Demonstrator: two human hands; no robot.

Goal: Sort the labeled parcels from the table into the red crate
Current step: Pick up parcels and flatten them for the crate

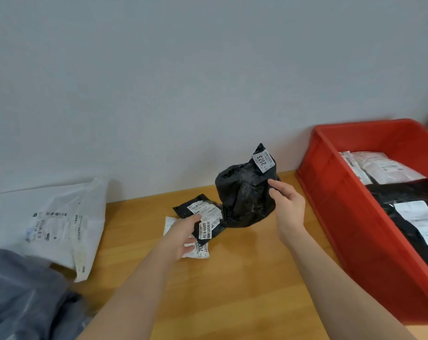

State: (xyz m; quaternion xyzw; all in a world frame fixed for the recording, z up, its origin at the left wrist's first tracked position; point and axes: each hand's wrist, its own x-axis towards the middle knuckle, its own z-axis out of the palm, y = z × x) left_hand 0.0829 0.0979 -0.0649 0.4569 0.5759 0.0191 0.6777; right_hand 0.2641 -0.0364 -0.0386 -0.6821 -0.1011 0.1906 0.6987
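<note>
My right hand (287,207) grips a bulky black parcel (245,195) that stands upright above the wooden table (232,278), with a white label reading 2023 near its top. To its left, my left hand (183,235) pinches a smaller flat black parcel (204,217) carrying white labels, together with a small white parcel (199,249) underneath it. The red crate (335,200) stands at the right and holds several white and black labeled parcels.
A large white labeled mailer (61,224) lies at the table's left end against the wall. A grey bag (24,298) fills the lower left corner. The pale wall runs close behind the table.
</note>
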